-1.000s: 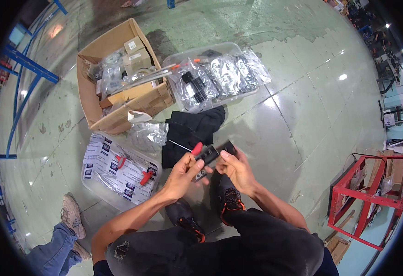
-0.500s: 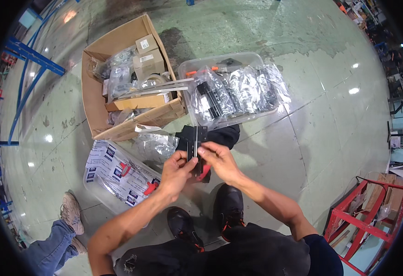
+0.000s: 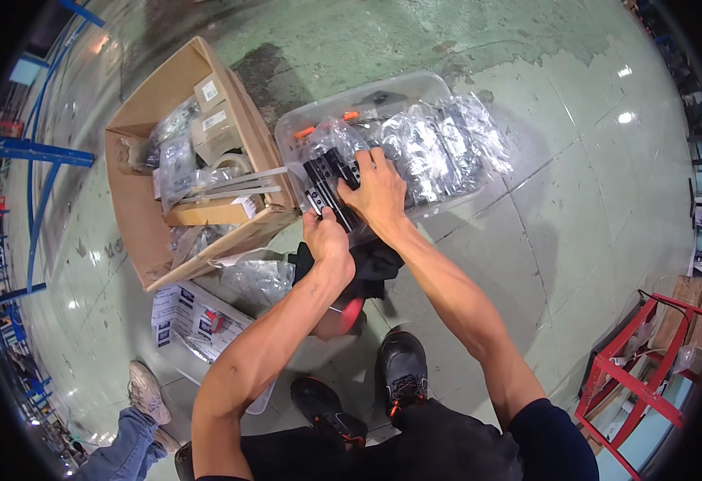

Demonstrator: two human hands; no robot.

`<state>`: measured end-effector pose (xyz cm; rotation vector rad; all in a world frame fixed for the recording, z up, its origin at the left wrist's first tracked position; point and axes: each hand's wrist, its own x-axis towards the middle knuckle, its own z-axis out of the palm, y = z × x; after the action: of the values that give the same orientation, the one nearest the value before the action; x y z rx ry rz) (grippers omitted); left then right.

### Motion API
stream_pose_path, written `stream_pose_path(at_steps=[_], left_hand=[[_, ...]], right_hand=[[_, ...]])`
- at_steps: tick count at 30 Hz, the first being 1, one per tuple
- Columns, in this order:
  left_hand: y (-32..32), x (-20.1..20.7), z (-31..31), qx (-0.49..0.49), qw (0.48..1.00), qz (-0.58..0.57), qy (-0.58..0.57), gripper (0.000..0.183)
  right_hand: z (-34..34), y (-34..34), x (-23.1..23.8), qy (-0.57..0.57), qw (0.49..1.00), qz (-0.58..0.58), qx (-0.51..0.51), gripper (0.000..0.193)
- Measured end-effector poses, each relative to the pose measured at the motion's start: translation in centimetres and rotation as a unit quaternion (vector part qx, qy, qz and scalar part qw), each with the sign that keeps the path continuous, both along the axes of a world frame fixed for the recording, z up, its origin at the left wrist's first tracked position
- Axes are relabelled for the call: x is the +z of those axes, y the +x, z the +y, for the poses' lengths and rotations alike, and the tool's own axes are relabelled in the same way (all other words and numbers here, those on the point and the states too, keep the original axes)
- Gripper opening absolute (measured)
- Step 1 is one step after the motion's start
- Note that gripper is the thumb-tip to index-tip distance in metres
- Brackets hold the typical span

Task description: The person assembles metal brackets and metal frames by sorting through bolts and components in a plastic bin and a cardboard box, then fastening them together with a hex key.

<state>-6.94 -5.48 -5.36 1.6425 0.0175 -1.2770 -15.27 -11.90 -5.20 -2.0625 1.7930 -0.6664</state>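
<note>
Several long black slide rails (image 3: 320, 170) with holes lie at the left end of a clear plastic bin (image 3: 285, 128), among clear plastic bags (image 3: 424, 148). My left hand (image 3: 328, 238) is closed at the near end of a rail, its thumb and fingertips pinching a bright-edged part. Over the bin, my right hand (image 3: 378, 192) reaches down with thumb and fingers around a black rail; its palm side is hidden. Dark cloth (image 3: 377, 268) lies in front of the bin, partly behind my left wrist.
Left of the bin stands an open cardboard box (image 3: 130, 204) with smaller boxes, bags and metal strips. A shallow clear tray (image 3: 264, 401) lies in front of it. Another person's shoe (image 3: 149, 391) is at lower left, a red metal frame (image 3: 635, 385) at right, blue rack legs (image 3: 38, 150) far left.
Both hands have moved forward from above the dark cloth to the bin, taking the black rail to the other rails. The view has shifted slightly.
</note>
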Motion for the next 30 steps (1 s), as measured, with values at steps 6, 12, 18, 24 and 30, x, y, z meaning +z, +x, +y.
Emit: stream_pose_path(at_steps=[6,12,18,24,30], left_hand=[[-0.3,-2.2,-2.1,0.037,0.999,-0.030,-0.001,0.020],[-0.8,-1.3,-2.6,-0.031,0.989,-0.137,0.035,0.026],[-1.1,0.3,-1.1,-0.105,0.976,-0.180,-0.062,0.066],[-0.5,5.5,3.3,-0.195,0.963,-0.178,-0.060,0.070],[6.9,8.8,11.3,-0.453,0.855,-0.186,-0.172,0.049]], right_hand=[[0.0,-0.1,-1.7,-0.036,0.997,-0.051,-0.045,0.041],[0.4,-0.6,-1.4,-0.045,0.992,-0.077,-0.089,0.037],[1.5,-1.3,-0.5,-0.003,0.991,-0.109,-0.074,0.036],[1.5,-9.3,1.7,-0.240,0.960,-0.005,-0.143,0.054],[-0.3,-11.4,2.9,0.076,0.962,-0.189,-0.184,0.054]])
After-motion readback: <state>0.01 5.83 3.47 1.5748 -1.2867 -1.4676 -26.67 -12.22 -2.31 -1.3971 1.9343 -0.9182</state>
